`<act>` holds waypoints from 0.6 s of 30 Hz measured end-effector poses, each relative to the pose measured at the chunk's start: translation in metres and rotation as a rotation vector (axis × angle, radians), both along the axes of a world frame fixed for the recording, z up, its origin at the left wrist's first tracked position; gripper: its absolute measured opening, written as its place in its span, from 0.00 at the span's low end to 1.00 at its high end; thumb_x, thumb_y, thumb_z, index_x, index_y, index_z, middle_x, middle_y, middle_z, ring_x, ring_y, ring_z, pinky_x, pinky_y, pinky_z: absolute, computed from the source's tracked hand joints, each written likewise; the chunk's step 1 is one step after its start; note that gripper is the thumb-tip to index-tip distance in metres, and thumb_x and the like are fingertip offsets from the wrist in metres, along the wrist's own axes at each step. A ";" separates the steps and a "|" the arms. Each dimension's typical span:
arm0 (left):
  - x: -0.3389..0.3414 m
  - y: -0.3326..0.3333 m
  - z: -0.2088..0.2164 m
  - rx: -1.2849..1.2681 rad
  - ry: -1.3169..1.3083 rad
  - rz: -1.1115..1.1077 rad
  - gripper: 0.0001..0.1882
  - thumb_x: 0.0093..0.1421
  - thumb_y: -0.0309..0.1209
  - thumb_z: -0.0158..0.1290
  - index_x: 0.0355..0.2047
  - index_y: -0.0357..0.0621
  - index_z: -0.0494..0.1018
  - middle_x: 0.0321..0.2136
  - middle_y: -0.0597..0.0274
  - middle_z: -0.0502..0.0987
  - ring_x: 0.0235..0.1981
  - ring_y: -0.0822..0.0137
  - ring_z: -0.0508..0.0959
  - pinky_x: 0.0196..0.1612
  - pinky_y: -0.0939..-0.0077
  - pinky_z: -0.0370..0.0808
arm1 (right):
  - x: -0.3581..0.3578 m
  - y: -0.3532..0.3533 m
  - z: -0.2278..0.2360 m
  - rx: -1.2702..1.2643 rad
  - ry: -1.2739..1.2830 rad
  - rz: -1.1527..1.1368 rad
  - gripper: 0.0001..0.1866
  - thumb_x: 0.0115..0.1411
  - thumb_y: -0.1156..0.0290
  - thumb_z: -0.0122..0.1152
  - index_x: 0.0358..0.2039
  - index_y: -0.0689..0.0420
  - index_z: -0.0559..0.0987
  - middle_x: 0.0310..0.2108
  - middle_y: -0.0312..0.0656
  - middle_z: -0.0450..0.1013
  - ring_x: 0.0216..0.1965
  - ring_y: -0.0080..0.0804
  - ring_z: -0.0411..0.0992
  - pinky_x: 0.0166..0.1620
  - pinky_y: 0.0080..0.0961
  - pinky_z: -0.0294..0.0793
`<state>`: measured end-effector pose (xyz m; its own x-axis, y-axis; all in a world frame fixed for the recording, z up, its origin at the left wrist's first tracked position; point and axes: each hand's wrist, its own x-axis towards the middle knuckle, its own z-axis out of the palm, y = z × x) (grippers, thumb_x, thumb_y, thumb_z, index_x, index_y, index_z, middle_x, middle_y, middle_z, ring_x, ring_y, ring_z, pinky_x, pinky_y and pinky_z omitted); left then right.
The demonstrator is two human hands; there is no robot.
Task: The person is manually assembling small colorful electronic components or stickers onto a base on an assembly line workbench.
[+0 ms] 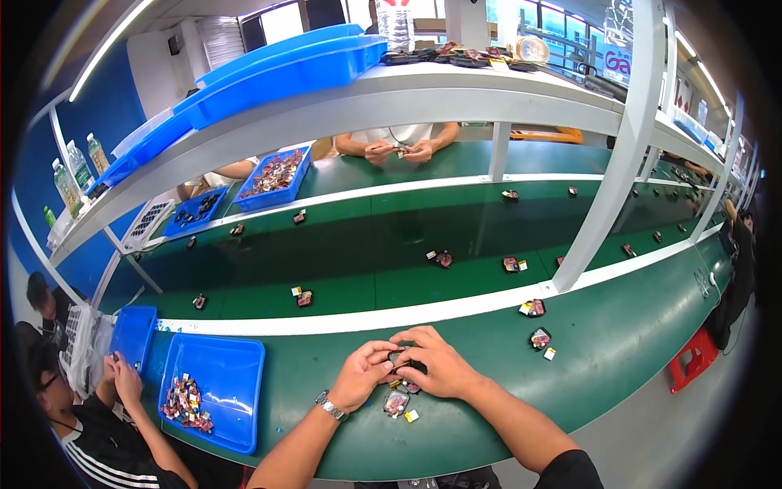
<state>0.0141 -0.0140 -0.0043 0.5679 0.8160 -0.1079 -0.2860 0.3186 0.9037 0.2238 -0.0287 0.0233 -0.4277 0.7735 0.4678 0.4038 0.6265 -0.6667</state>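
Note:
Both my hands meet above the green bench (318, 440). My left hand (357, 377), with a metal watch on its wrist, pinches one side of a small black housing (397, 356). My right hand (440, 363) curls over the other side of it, and the fingers hide much of the piece. Just below them on the bench lie small dark-and-reddish assemblies (396, 403) with white-and-yellow tags. Two similar tagged pieces, an upper one (533, 308) and a lower one (540, 338), rest to the right of my hands.
A blue tray (254, 391) with many small reddish parts stands left. Beyond a white rail (342, 320), spaced pieces lie on a green belt (366, 277). A slanted white post (611, 155) and overhead shelf (456, 106) frame the bench. Co-workers sit at left and opposite.

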 end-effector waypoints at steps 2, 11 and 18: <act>0.000 -0.001 -0.001 0.007 -0.008 0.038 0.16 0.66 0.21 0.48 0.54 0.38 0.64 0.51 0.53 0.74 0.52 0.64 0.76 0.54 0.67 0.78 | -0.002 0.001 -0.002 0.019 -0.002 -0.012 0.09 0.52 0.72 0.68 0.35 0.55 0.81 0.50 0.40 0.71 0.54 0.42 0.66 0.53 0.35 0.71; 0.000 0.000 -0.002 -0.014 -0.066 0.034 0.16 0.68 0.23 0.45 0.55 0.37 0.63 0.51 0.53 0.74 0.51 0.64 0.77 0.54 0.68 0.77 | -0.012 -0.003 -0.011 0.202 0.021 -0.173 0.10 0.48 0.74 0.70 0.33 0.56 0.81 0.47 0.40 0.73 0.50 0.42 0.69 0.50 0.35 0.74; -0.001 0.001 -0.004 -0.012 -0.072 0.044 0.15 0.69 0.24 0.44 0.55 0.38 0.64 0.50 0.54 0.74 0.50 0.65 0.77 0.53 0.69 0.78 | -0.014 -0.004 -0.007 0.200 0.010 -0.148 0.09 0.49 0.75 0.69 0.33 0.56 0.81 0.47 0.41 0.72 0.50 0.42 0.69 0.50 0.35 0.74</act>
<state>0.0134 -0.0132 -0.0088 0.5378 0.8395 -0.0777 -0.3643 0.3144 0.8766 0.2100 -0.0326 0.0158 -0.3115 0.7187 0.6217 0.4948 0.6812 -0.5396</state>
